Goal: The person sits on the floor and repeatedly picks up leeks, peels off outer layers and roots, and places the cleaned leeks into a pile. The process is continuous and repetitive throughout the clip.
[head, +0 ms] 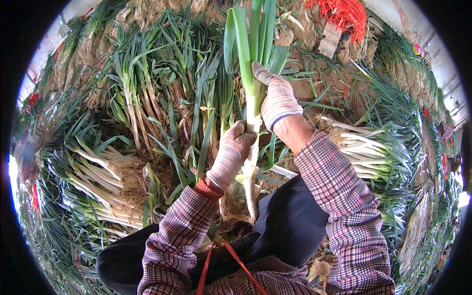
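Note:
A large leek or green onion [252, 107] stands nearly upright before me, its broad green leaves at the top and its pale stem pointing down to my lap. My left hand [233, 149], in a striped knit glove, is closed around the white stem. Higher up, my right hand [278, 94], gloved alike, grips the base of the leaves, thumb on the front. Just behind the stem's lower end is a tuft of roots [236, 202]. Beyond my left hand, unpeeled green onions [134, 110] with brownish stems lie in a heap. The fingers behind the stem are partly hidden.
Bundles of white-stemmed green onions lie at the left [107, 177] and right [363, 147]. Red plastic ties [344, 16] lie at the top right, near a piece of wood [330, 38]. More onion piles line both sides. A red cord [236, 254] hangs over my lap.

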{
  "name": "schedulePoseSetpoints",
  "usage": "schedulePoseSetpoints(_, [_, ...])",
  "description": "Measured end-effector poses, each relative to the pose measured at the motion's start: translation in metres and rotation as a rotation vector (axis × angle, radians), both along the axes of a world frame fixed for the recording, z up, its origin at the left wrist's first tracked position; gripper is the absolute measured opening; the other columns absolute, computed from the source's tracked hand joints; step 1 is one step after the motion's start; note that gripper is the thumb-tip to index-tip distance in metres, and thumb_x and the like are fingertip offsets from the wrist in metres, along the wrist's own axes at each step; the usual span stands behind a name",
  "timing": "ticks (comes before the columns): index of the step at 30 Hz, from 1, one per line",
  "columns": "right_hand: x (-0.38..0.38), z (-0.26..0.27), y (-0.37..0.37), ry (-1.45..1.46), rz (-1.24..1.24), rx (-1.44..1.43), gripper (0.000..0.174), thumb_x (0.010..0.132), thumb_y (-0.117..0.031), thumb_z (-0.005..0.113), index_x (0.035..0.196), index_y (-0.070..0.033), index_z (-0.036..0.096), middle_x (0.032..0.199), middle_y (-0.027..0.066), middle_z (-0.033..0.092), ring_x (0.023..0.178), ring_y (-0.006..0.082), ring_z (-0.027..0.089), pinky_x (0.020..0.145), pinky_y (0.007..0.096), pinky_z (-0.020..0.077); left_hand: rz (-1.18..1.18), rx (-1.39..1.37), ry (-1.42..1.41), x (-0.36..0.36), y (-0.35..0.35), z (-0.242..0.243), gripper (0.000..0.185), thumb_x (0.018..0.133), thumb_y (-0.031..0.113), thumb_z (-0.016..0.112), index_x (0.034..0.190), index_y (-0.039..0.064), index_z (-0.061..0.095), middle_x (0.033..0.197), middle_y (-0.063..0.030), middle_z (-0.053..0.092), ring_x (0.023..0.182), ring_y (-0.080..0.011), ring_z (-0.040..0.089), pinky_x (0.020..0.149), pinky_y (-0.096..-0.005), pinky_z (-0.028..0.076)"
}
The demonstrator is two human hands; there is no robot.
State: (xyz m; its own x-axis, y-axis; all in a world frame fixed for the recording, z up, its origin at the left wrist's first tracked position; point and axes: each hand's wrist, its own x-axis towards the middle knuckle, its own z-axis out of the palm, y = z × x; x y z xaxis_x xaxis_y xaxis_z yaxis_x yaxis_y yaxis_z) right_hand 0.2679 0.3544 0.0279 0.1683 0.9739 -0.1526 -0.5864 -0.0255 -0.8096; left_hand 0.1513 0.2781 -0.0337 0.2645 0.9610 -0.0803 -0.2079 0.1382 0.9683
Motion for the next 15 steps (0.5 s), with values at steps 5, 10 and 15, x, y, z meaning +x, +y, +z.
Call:
schedulePoseSetpoints(5, [-0.01,0.007,-0.011,-0.036,-0.021,-0.014,0.024,0.076,-0.02,0.077,0.088,-0.001,0.067,0.078,0.0078,0.065,0.061,0.0176,0.06,0.058,0.0305,0.051,0.135,0.194,0.285,0.008,0.012,-0.033,0.004,0.078,0.003,0.051,0.08,0.006,0.049,0.069,0.0018,0.044,0.062,-0.0081,0.043,0.053,-0.0251,0.038])
schedulePoseSetpoints(10, [-0.015,0.01,-0.014,-0.089,-0.071,-0.022,0.026,0.075,-0.02,0.078,0.089,-0.001,0.067,0.075,0.0081,0.064,0.058,0.0198,0.058,0.055,0.0313,0.0483,0.289,0.226,0.452,0.021,0.007,-0.026,0.015,0.084,-0.005,0.046,0.092,0.006,0.053,0.07,-0.0013,0.048,0.066,-0.0136,0.048,0.059,-0.0263,0.043])
schedulePoseSetpoints(15, [-0.013,0.009,-0.009,-0.082,-0.013,-0.042,0.027,0.078,-0.025,0.075,0.092,-0.003,0.066,0.081,0.0071,0.065,0.065,0.0206,0.058,0.063,0.0341,0.0486,0.379,0.182,0.242,0.0,0.004,-0.038,0.032,0.081,-0.005,0.046,0.111,0.002,0.056,0.079,-0.0047,0.059,0.068,-0.0147,0.054,0.062,-0.0244,0.047])
